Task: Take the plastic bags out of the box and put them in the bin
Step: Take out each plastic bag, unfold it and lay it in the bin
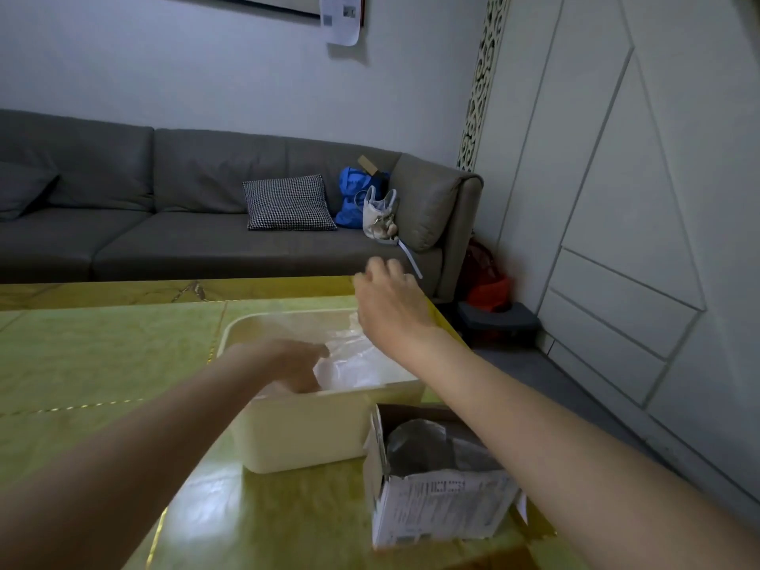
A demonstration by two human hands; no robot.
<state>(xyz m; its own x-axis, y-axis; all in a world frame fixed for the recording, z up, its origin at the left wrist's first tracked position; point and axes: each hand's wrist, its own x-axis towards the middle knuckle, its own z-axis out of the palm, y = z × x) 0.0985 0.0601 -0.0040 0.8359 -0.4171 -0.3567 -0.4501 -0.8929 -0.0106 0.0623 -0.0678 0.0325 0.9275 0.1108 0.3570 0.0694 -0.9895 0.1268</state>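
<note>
We note the white bin [304,429] on the green worktop [103,364], with the cardboard box [436,508] just beside its near right corner. Clear plastic bags [362,359] already lie in the bin; more crumpled plastic [427,446] shows inside the box. Left hand [294,362] is down in the bin on the bags; fingers mostly hidden, so we cannot tell whether it pinches or only presses. Right hand [390,302] hovers over the bin's far right corner, fingers loosely curled, holding nothing visible. Our reading: the deposit step. To do it well, we would push the bags below the rim so none springs out, then reach back to the box, steadying it against tipping.
</note>
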